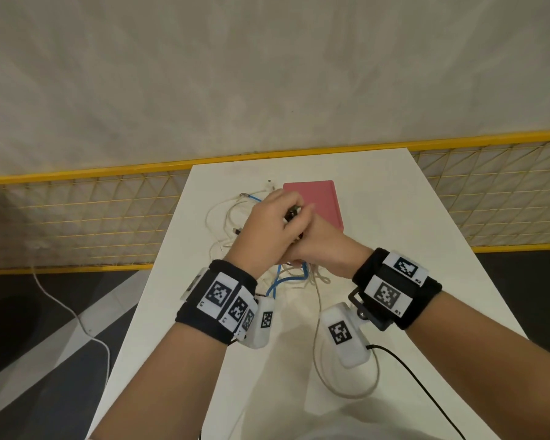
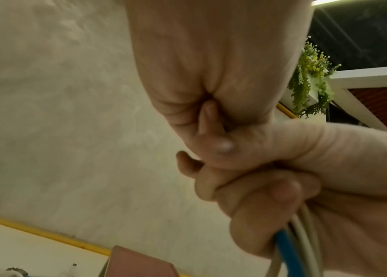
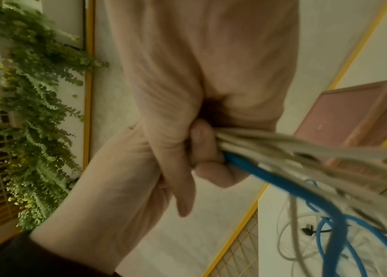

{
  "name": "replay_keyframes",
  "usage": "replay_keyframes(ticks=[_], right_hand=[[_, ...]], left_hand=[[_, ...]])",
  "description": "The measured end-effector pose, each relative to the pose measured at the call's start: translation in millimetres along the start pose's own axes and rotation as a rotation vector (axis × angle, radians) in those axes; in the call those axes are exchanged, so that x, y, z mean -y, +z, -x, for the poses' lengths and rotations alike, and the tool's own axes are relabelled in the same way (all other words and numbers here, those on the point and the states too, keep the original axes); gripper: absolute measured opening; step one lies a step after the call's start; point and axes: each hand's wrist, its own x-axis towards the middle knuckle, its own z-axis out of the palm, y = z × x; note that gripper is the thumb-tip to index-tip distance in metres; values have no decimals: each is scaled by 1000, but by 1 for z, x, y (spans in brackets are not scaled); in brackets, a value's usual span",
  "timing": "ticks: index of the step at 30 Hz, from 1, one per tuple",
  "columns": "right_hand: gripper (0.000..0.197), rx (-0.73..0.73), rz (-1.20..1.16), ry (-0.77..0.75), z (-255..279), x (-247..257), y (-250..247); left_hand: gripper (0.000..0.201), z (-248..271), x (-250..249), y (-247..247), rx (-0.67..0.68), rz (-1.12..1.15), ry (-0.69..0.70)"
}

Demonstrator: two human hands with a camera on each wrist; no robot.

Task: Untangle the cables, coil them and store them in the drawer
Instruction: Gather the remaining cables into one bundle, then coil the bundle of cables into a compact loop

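A tangle of white cables (image 1: 223, 214) and a blue cable (image 1: 278, 281) lies on the white table (image 1: 394, 249), partly lifted. My left hand (image 1: 267, 230) and right hand (image 1: 321, 246) meet above the tangle, pressed together. The right hand (image 3: 201, 150) grips a bundle of white strands and the blue cable (image 3: 282, 183). The left hand's fingers are curled, and a dark connector (image 1: 294, 212) shows between its thumb and fingers. The pink drawer box (image 1: 321, 198) stands just behind the hands, its front hidden. One long white loop (image 1: 346, 385) trails toward me.
A yellow mesh railing (image 1: 77, 217) runs behind the table in front of a grey wall. A white cord (image 1: 61, 306) lies on the dark floor at the left. A black lead (image 1: 410, 373) runs from the right wrist camera. Hanging green plants (image 3: 33, 112) are off to the side.
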Motion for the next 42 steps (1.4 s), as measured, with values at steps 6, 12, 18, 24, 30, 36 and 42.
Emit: replay_keyframes(ticks=[6, 12, 18, 24, 30, 36, 42], right_hand=[[43, 69, 251, -2, 9, -14, -8], [47, -87, 366, -10, 8, -13, 0], [35, 95, 245, 29, 11, -2, -1], [39, 216, 227, 27, 16, 2, -31], [43, 115, 228, 46, 26, -5, -61], [44, 1, 419, -55, 27, -3, -55], [44, 67, 570, -119, 20, -4, -34]], left_hand=[[29, -3, 8, -26, -174, 131, -146], [21, 11, 10, -11, -198, -475, 179], [54, 24, 12, -4, 151, -222, 165], [44, 17, 15, -19, 33, -423, 0], [14, 1, 28, -66, -404, -37, -180], [34, 12, 58, -60, -177, -184, -436], [38, 31, 21, -16, -167, -21, -76]])
